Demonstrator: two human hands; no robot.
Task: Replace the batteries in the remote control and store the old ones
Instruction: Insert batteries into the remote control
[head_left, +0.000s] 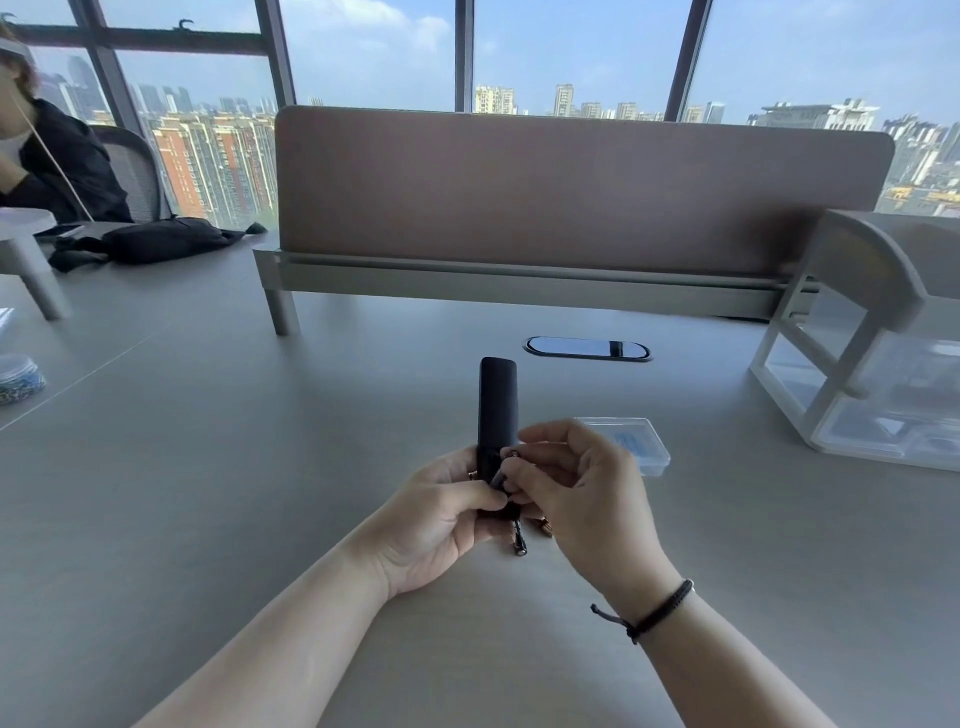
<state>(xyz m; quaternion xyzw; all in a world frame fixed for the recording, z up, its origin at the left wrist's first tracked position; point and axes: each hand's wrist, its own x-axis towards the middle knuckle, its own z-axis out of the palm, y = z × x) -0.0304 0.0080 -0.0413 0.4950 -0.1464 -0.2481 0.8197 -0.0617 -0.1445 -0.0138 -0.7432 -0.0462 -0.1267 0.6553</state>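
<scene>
Here the left hand (436, 514) is curled round the lower end of the black remote control (497, 410), holding it upright above the grey table (208, 467), thumb pressed across its front. The right hand (582, 483) comes in from the side with its fingers bent, pinching a small dark battery (503, 470) against the remote's lower part; it appears to sit at the open battery bay, though the fingers hide most of it. Another battery (518, 540) lies on the table just below the hands, and what may be a third (545, 527), with a coppery end, peeks out under the right hand. A clear plastic box (647, 447) rests on the table just behind the right hand. A black cord bracelet (654, 610) circles the right wrist. Further right stands a translucent drawer unit (857, 395).
</scene>
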